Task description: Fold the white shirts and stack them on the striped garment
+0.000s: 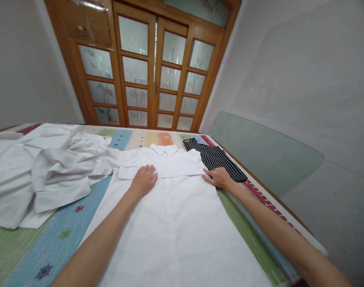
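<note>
A white button-up shirt (193, 223) lies front side up, its collar (164, 150) at the far end. One white sleeve (177, 168) is folded across the chest in a straight band. On the left part of this band rests my left hand (144, 179), palm down, thumb apart from the fingers, pressing on the cloth. At the band's right end, my right hand (216, 177) has its thumb and fingers closed on the sleeve edge. The shirt's lower end runs out of view.
Crumpled white clothes (59, 159) are heaped at the left. A folded black-and-white striped garment (217, 159) lies beyond my right hand. Underneath is a colourful striped bed cover (71, 211). A pale green board (265, 147) stands against the right wall; wooden glazed doors (153, 71) are behind.
</note>
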Available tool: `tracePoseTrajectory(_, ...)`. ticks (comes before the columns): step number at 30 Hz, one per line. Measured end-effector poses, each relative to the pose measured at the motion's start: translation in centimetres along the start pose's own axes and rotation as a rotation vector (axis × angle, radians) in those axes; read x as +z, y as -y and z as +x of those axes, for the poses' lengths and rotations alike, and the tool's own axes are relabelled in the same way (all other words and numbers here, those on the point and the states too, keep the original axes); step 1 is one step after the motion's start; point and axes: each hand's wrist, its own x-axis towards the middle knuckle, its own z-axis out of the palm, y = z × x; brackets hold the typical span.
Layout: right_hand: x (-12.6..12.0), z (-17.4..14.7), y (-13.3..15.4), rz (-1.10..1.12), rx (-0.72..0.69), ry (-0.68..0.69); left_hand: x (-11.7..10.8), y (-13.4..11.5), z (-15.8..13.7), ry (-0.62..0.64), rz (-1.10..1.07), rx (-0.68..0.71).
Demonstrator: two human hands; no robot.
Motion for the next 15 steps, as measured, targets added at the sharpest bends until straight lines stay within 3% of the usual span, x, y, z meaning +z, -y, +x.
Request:
tracePoseTrajectory(7, -1.3, 0.6, 0.0, 0.077, 0.205, 0.068, 0.5, 0.2, 0.1, -0.028, -0.030, 0.007)
tracePoseTrajectory(11, -2.6, 3.2, 0.3, 0.197, 0.375, -0.036, 0.4, 0.2, 0.1, -0.007, -0.017, 0.007)
tracePoseTrajectory(15, -3.1, 6.7, 0.9, 0.360, 0.500, 0.002, 0.2, 0.2, 0.0, -0.009, -0.009, 0.004)
